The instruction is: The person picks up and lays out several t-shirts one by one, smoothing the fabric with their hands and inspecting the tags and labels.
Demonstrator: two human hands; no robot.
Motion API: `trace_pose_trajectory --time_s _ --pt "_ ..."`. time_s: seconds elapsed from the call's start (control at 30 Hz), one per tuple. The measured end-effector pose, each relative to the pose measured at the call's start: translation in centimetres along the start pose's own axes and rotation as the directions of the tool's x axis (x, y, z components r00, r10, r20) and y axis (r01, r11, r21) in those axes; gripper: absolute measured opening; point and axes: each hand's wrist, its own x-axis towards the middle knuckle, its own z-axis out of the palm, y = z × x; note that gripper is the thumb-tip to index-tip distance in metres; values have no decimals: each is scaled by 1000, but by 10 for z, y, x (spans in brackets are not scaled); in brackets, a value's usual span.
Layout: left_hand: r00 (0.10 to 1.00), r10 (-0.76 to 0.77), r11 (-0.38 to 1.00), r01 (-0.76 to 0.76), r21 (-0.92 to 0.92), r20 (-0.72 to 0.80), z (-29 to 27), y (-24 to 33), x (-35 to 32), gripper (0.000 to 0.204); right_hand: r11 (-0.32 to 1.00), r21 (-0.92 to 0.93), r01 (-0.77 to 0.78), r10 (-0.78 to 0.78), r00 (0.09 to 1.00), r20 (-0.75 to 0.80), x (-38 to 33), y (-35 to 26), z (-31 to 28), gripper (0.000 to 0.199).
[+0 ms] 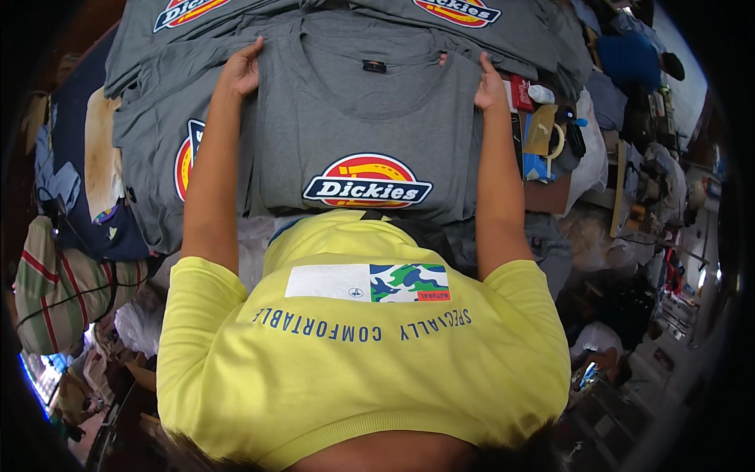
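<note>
A grey T-shirt (354,118) with a red, yellow and blue logo on its chest lies face up before me, its neckline at the far end. My left hand (242,71) grips the T-shirt's left shoulder edge, thumb on top and the other fingers partly hidden by cloth. At the opposite shoulder, my right hand (491,85) holds the edge in the same way. Between the hands the shirt is spread fairly flat, with a small dark label (374,66) inside the collar. More grey T-shirts (149,138) with the same logo lie around and beyond it.
To the right are a tape roll (557,141), a small white bottle (541,94) and a red box (521,93). A striped cloth bundle (67,287) sits at left. Other people are nearby: one in blue (629,63) at far right, another in white (598,342) at lower right.
</note>
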Motion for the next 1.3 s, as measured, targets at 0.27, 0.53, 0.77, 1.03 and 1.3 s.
trace_pose_trajectory --time_s 0.27,0.53,0.77,1.03,1.3 --pt "990 -85 986 68 149 110 5 18 -7 32 997 -63 55 -50 996 76 -6 -4 -1 84" --pt "995 0 974 22 225 -97 1 8 15 38 997 -51 57 -52 994 92 1 1 -10 81" --pt "879 247 600 191 777 -407 49 -12 -42 41 867 -498 0 -53 994 -92 -52 -7 -19 67" --pt "821 -148 249 571 783 -552 53 -84 -246 27 415 -847 -332 280 933 -229 -231 26 -23 38" --pt "738 535 -39 509 860 -412 35 -163 -269 33 483 -786 -386 183 922 -341 -276 83 -13 40"
